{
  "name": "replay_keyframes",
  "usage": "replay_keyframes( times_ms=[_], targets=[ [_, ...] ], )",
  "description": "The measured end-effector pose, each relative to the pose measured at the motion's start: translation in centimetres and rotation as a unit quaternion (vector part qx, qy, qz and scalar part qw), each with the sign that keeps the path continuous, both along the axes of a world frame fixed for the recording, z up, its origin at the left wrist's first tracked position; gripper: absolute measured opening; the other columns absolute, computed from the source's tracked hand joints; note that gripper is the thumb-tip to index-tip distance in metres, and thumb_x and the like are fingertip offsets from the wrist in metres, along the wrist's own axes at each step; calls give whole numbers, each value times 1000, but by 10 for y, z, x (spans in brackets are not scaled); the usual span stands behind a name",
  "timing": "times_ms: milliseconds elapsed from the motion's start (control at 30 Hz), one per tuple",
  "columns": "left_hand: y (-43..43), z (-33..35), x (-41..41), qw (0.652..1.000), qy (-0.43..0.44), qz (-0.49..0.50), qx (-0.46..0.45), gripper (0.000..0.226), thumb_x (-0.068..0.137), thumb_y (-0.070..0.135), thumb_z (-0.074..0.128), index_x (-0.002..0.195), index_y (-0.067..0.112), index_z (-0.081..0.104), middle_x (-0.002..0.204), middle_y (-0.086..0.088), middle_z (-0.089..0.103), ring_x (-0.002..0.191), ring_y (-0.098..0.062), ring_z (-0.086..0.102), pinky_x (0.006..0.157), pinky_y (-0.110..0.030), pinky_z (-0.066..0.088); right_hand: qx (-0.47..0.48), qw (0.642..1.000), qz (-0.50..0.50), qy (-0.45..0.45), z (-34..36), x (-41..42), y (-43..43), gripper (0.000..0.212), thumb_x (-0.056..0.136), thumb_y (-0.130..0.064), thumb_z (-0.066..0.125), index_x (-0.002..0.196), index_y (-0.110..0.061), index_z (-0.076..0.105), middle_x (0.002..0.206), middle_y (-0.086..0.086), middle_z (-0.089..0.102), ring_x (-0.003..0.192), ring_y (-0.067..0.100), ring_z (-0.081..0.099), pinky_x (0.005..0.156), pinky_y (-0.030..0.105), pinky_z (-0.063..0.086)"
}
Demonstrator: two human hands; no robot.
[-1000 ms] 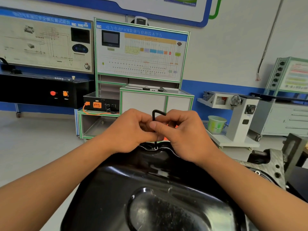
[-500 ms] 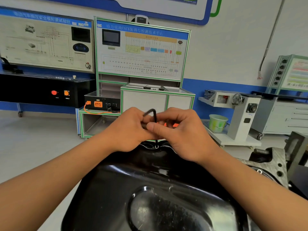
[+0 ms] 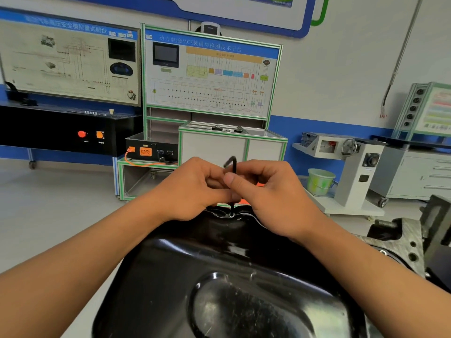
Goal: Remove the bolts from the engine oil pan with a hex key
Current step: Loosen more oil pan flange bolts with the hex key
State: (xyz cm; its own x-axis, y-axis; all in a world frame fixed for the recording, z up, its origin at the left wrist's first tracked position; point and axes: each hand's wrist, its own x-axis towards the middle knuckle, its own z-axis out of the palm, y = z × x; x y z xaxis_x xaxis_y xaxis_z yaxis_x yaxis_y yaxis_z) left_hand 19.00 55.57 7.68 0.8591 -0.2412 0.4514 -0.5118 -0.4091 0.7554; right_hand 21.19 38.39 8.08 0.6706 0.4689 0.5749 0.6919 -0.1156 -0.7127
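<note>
Black hex key is sitting in a far-rim bolt of the oil pan; left hand and right hand are pinching it, removal seemingly unfinished.

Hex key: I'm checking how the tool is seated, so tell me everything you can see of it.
The hex key is a thin, black, metal-looking L. Its long arm stands nearly upright; the short arm bends off leftward at the top. The left hand and right hand both pinch its shaft, hiding the middle. Its lower tip meets the far rim of the black oil pan, at what looks like a bolt.
</note>
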Motion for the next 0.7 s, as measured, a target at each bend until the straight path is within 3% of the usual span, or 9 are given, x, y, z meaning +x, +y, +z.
replay_keyframes(
  times_ms=[100, 233, 400, 467, 500, 600, 700],
  targets=[
    [0, 0, 1, 1000, -5, 20, 2, 14, 80, 9, 79, 71, 18, 73, 65, 3, 68, 63, -7, 58, 68, -23, 49, 22, 1000, -7, -4, 0, 0, 0, 13, 84, -17, 79, 80, -28, 74, 57, -7, 53, 57, 7, 44, 55, 16, 40],
    [0, -3, 3, 999, -25, 42, 12, 17, 74, 7, 83, 69, 6, 67, 59, 4, 62, 57, -6, 55, 60, -18, 48, 22, 1000, -19, -10, 1, 0, -1, 16, 78, -16, 84, 78, -28, 74, 55, -16, 55, 54, 1, 44, 55, 11, 39],
    [-1, -1, 2, 999, -20, 33, 20, 19, 76, 12, 84, 85, 1, 72, 79, -23, 70, 71, -19, 60, 76, -50, 55, 24, 999, -26, -19, -1, 2, -1, 10, 79, -14, 84, 78, -19, 75, 52, -16, 54, 50, 1, 44, 53, 11, 38],
    [0, -2, 1, 1000, -15, 13, 13, 10, 78, 11, 82, 84, 16, 76, 81, -11, 75, 78, -13, 68, 81, -41, 58, 17, 999, -28, -32, -1, 2, -2, 15, 85, -12, 78, 77, -23, 73, 55, -15, 57, 53, 0, 49, 55, 9, 40],
    [0, -2, 1, 1000, -11, -2, 7, 17, 81, 8, 79, 82, 24, 76, 83, -4, 77, 83, -11, 71, 83, -32, 59, 11, 999, -30, -41, -1, 2, -3, 16, 87, -11, 76, 79, -24, 72, 59, -14, 60, 56, 0, 52, 57, 9, 42],
    [1, -3, -1, 1000, 2, -24, -1, 19, 88, 4, 69, 93, 22, 75, 91, -5, 78, 94, -15, 73, 91, -25, 55, -25, 997, -35, -59, -2, -1, -1, 12, 94, -12, 67, 89, -21, 74, 77, -6, 70, 71, 8, 62, 64, 16, 49],
    [-1, -1, -1, 1000, -3, -21, -2, 14, 87, 3, 70, 88, 16, 74, 69, 7, 74, 67, 2, 65, 67, -12, 50, -28, 997, -35, -59, -2, 0, 0, 14, 94, -13, 66, 87, -23, 72, 71, -7, 65, 67, 8, 58, 64, 21, 48]
  ],
)
